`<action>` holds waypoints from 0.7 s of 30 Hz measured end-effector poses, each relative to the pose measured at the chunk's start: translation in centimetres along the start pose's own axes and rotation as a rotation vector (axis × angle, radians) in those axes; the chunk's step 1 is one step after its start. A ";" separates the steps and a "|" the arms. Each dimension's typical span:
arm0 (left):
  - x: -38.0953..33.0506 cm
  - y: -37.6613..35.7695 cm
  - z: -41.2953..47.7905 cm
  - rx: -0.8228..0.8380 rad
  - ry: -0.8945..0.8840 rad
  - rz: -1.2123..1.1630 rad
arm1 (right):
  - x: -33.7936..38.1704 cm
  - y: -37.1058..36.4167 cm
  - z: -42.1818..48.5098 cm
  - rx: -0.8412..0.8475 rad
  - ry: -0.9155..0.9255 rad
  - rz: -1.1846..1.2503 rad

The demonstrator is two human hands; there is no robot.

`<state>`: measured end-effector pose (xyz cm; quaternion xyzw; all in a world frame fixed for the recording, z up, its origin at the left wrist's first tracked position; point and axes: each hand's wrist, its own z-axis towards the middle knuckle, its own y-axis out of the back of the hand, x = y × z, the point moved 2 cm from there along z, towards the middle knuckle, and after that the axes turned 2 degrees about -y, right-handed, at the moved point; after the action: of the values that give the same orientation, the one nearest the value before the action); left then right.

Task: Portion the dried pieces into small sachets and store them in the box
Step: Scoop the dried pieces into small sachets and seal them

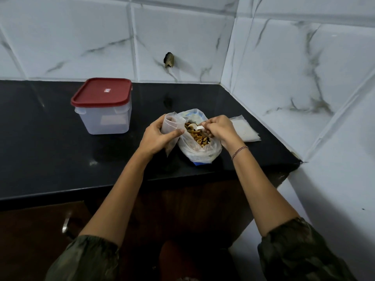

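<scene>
Sachet point(168, 123) beside spoon point(193, 125) in bag point(201, 154)

Your left hand point(160, 137) is curled round a small sachet point(170, 123), thumb across its front. Your right hand point(222, 129) pinches a white spoon point(195, 126) by the handle, knuckles up. Both forearms are bare, extended forward and converging; a bracelet point(240, 151) circles the right wrist.

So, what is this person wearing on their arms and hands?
Dark olive, mottled fabric: the left sleeve and right sleeve end in gathered cuffs near the elbows. The left hand and right hand are ungloved. A thin reddish beaded bracelet circles the right wrist.
</scene>
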<state>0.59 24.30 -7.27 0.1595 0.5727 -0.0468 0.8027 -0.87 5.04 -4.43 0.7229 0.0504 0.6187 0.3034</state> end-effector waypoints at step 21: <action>0.2 0.5 0.0 -0.132 -0.101 0.187 | 1.5 2.4 -2.5 0.032 -0.072 0.655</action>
<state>0.82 24.74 -7.37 0.1562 0.5160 0.0582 0.8402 -3.54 4.69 -1.84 0.7268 -0.1855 0.6567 0.0784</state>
